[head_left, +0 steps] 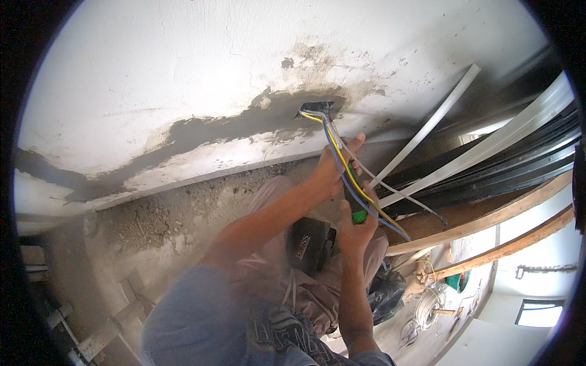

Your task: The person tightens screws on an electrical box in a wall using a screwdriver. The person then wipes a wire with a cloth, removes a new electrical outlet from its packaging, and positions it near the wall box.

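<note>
Diagonally, wires (361, 191) slant down-right from a hole (318, 106) near the wall (183, 67)'s lower edge; the left hand (329, 171) sits nearer that hole, hold unclear; the right hand (356, 235) clasps a green tool (359, 216).

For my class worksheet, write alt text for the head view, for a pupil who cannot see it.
A person's left hand and right hand are at yellow, blue and grey wires coming out of a dark hole in a white wall; the right hand holds a green-and-black tool. A rough grey strip runs left from the hole.
</note>
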Motion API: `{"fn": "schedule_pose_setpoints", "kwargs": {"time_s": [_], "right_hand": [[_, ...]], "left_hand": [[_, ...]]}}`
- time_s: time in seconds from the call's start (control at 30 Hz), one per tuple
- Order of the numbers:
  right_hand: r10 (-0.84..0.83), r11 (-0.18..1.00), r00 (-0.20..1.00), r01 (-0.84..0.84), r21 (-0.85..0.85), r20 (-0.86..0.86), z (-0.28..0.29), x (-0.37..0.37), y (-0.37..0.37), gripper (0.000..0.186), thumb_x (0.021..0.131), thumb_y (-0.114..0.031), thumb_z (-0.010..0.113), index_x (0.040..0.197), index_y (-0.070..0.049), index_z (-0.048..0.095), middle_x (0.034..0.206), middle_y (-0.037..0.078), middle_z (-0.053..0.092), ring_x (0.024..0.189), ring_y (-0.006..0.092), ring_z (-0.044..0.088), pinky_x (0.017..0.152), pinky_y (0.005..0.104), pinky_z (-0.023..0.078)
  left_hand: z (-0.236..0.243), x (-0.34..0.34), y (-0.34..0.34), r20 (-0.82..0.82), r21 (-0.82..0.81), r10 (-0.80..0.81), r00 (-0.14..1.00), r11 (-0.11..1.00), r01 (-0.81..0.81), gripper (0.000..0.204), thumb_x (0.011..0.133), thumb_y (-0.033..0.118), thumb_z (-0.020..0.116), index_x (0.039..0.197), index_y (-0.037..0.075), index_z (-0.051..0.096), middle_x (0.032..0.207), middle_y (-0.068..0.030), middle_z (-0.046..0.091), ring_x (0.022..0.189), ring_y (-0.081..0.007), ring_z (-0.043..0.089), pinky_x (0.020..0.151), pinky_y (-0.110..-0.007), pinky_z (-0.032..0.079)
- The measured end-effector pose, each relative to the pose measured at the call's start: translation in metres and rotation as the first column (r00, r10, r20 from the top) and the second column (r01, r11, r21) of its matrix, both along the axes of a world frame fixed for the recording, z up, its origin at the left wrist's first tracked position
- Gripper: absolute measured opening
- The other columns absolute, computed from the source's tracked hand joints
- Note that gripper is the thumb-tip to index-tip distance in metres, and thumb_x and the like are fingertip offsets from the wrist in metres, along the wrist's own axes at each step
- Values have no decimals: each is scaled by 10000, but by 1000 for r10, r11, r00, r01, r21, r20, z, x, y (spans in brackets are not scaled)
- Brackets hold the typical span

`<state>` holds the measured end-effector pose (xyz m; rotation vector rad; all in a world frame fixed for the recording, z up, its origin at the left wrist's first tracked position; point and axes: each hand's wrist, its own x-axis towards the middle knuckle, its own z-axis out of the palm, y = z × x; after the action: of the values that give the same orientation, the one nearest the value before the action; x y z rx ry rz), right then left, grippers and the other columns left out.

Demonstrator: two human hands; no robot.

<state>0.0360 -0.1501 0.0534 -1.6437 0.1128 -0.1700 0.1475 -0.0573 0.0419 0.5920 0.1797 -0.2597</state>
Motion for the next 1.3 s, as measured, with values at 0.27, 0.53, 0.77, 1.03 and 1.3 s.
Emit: {"fn": "schedule_pose_setpoints", "kwargs": {"time_s": [0.27,0.53,0.77,1.03,1.3], "right_hand": [[14,988,999,-9,153,-31,-3,6,-16,257,994,-163,512,1216,-32,512,984,120,573,670,132,554,581,220,459],[-76,968,990,102,-228,120,-9,1,0,353,956,-170,585,1266,-26,495,1104,138,562,910,223,560,756,300,488],[-49,761,907,305,-573,417,-41,-2,-5,307,1001,-153,502,1276,-16,489,1158,122,544,947,210,574,739,304,511],[-217,886,949,289,-362,227,-43,0,4,344,967,-150,558,1262,12,486,1213,151,516,1138,269,511,964,386,446],[-182,893,967,238,383,-178,-31,-5,-4,362,973,-173,534,1282,2,462,1220,175,495,1162,293,502,962,388,437]], "left_hand": [[-8,2,0,0,-41,-15,1000,999,15,347,834,325,772,816,131,486,681,25,437,556,-106,474,508,-289,442],[-22,8,-3,26,-81,9,1000,997,-7,315,831,302,771,861,107,526,691,17,449,568,-121,513,529,-287,454],[-6,3,1,76,-4,50,996,999,-50,306,830,325,762,852,120,536,675,14,442,568,-120,514,532,-297,466],[-23,4,8,293,523,18,956,834,-176,334,854,377,737,872,70,607,758,-24,577,666,-144,569,594,-302,483],[-34,-14,34,342,429,-261,903,898,97,488,840,303,765,1186,26,563,998,-71,648,942,-172,625,861,-319,518]]}}
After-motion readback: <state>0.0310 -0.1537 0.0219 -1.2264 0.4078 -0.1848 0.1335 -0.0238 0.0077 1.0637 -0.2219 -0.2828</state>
